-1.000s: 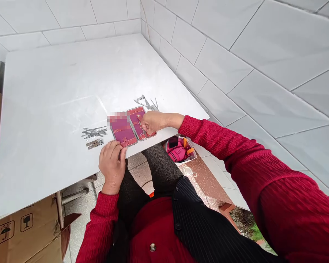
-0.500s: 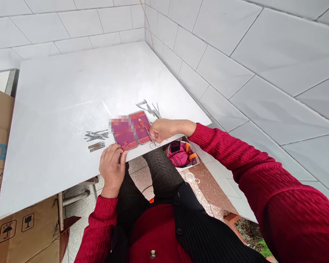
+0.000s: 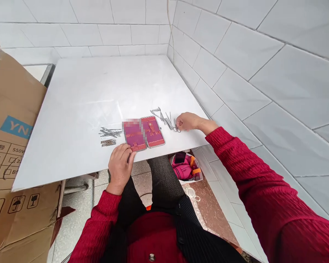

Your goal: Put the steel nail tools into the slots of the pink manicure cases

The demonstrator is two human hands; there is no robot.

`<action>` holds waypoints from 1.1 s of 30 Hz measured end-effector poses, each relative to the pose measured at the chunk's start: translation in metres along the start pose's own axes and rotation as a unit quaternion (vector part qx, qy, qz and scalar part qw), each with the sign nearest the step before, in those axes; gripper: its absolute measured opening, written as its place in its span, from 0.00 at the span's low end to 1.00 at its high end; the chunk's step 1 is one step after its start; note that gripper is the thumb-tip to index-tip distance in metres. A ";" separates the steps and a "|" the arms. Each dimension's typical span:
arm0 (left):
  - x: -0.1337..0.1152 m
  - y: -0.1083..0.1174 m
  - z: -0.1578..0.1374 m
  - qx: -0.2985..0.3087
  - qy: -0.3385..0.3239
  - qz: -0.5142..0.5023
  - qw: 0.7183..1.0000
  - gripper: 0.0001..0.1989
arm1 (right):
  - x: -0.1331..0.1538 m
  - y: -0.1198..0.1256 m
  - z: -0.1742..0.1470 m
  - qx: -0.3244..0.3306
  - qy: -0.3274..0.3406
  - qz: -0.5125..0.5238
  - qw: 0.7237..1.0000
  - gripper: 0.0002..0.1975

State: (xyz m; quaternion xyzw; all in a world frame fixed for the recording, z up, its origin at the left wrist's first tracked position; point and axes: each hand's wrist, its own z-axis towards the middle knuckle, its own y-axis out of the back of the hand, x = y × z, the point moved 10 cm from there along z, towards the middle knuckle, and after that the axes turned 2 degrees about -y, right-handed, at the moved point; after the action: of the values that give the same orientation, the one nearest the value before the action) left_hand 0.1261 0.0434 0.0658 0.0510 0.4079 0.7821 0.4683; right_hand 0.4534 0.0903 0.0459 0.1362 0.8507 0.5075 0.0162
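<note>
An unfolded manicure case [image 3: 156, 141], purple inside with red trim and small loops, lies near the table's front edge. My left hand [image 3: 121, 160] grips its near left corner, fingers on top and thumb at the edge. To the right of the case, my right hand [image 3: 188, 121] has its fingers curled together at the handle rings of small scissors [image 3: 176, 129]. Beside the scissors rest a nail clipper [image 3: 168, 123] and a nipper-like metal tool [image 3: 157, 110]. Several slim metal tools [image 3: 109, 132] and flat nail clippers [image 3: 108, 143] lie left of the case.
The white tabletop [image 3: 98, 84] meets tiled walls at the back and right. A large cardboard box [image 3: 13, 102] stands against its left side. Below the front edge on the right, a bag [image 3: 184, 170] holds pink things. My legs are under the table.
My right hand has moved away from the case to the right, taking the scissors to the tools there. My left hand stays on the case corner. The camera view has shifted.
</note>
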 end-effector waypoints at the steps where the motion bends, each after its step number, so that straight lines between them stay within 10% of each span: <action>1: 0.000 0.000 0.000 0.000 0.005 0.001 1.000 0.06 | 0.001 -0.001 0.001 -0.005 0.007 0.005 1.000 0.07; 25: 0.002 -0.005 0.005 0.029 0.040 0.018 0.999 0.09 | 0.013 0.020 -0.018 -0.185 0.025 0.040 0.982 0.07; 33: 0.005 -0.008 -0.004 0.032 0.037 0.009 0.999 0.08 | 0.146 -0.008 -0.035 -0.205 0.242 0.206 0.926 0.08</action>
State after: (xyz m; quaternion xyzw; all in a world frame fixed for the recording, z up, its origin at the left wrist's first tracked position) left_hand 0.1271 0.0465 0.0565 0.0410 0.4496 0.7741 0.4437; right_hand 0.3058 0.0930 0.0719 0.1751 0.6592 0.6805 -0.2676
